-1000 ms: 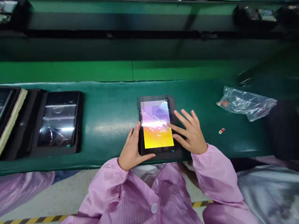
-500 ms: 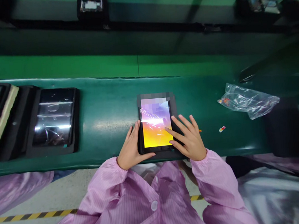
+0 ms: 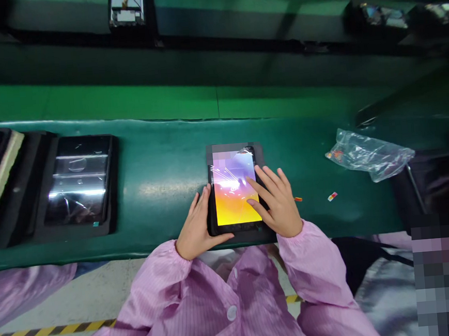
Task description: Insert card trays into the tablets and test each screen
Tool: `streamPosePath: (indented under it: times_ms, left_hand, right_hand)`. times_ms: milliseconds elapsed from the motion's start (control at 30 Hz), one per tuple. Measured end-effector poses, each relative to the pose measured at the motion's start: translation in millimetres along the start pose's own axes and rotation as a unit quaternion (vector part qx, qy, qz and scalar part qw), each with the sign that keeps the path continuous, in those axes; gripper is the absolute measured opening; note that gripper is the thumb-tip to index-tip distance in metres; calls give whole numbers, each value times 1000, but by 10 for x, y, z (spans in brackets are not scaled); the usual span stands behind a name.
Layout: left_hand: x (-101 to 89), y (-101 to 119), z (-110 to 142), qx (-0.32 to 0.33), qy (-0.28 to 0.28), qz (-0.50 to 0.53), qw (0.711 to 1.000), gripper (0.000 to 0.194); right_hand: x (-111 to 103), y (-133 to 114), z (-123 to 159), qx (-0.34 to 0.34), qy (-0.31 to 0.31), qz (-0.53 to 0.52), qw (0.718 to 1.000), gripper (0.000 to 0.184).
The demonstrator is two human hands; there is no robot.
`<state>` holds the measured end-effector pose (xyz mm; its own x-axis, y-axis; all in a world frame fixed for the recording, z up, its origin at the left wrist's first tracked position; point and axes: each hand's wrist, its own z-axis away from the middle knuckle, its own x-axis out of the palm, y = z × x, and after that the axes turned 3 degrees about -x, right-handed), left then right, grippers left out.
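Observation:
A tablet (image 3: 236,188) with a lit purple-to-yellow screen lies face up on a dark foam pad (image 3: 259,152) in front of me. My left hand (image 3: 196,226) rests along its lower left corner, fingers straight against the side edge and thumb stretched along the bottom edge. Over the right side of the screen, my right hand (image 3: 275,199) is spread, its index finger at or just above the glass and its thumb over the lower right. Part of the tablet's right edge is hidden under this hand.
At left, another tablet (image 3: 78,179) with a dark screen lies on black foam, beside stacked foam pads (image 3: 20,192). To the right are a clear plastic bag (image 3: 371,154), a small coloured sticker (image 3: 332,197) and an orange piece (image 3: 298,199). A person's sleeve (image 3: 28,292) shows at lower left.
My right hand has moved a little left, and its index finger has slid up the screen. My left hand stays by the tablet. The camera view has shifted slightly.

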<state>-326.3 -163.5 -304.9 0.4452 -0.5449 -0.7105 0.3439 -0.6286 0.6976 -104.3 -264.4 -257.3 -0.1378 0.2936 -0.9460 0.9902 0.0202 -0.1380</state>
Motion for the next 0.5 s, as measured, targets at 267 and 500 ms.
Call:
streamPosePath:
  times_ms: [267,500]
  left_hand:
    - [20,-17,-3,10,8,-5,1000,126]
    - [21,-24,4,10,1,-5,1000,125]
  right_hand:
    - [224,-321,-491,38,-98,22,994,70]
    - [129,-679,-32,55,-130,39,989,74]
